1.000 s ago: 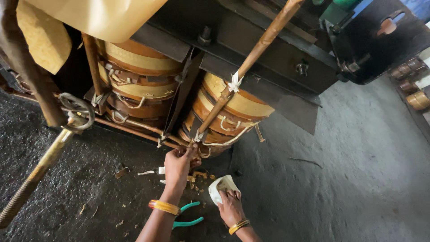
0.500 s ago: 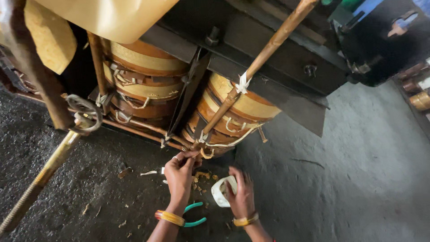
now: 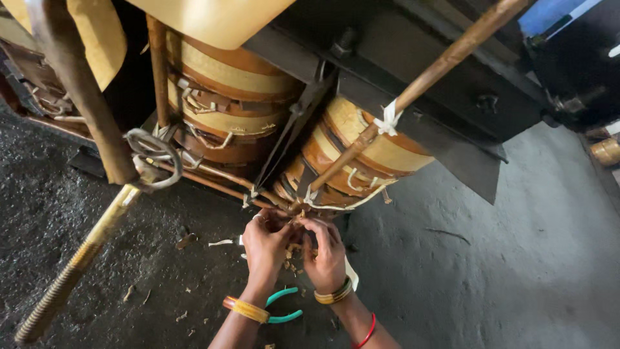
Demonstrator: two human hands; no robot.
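Note:
Both my hands meet at the foot of a slanted copper rod (image 3: pixel 426 77), where it joins the lower edge of an orange and cream wound coil (image 3: pixel 361 158). My left hand (image 3: pixel 265 249) pinches the joint with curled fingers. My right hand (image 3: pixel 326 255) is closed beside it, with a roll of white tape (image 3: pixel 352 274) showing under its palm. The fingertips hide the joint itself. A white tape tie (image 3: pixel 389 118) is knotted higher up the rod. Green-handled pliers (image 3: pixel 284 309) lie on the floor between my wrists.
A second wound coil (image 3: pixel 226 97) sits to the left, under a dark metal frame (image 3: pixel 413 52). A long threaded rod (image 3: pixel 84 258) with a wire loop (image 3: pixel 155 158) slants across the left. Chips and paper scraps (image 3: pixel 223 243) litter the dark floor (image 3: pixel 529 258).
My right hand has come up from the floor with the tape roll to join my left hand at the joint. The view has moved closer.

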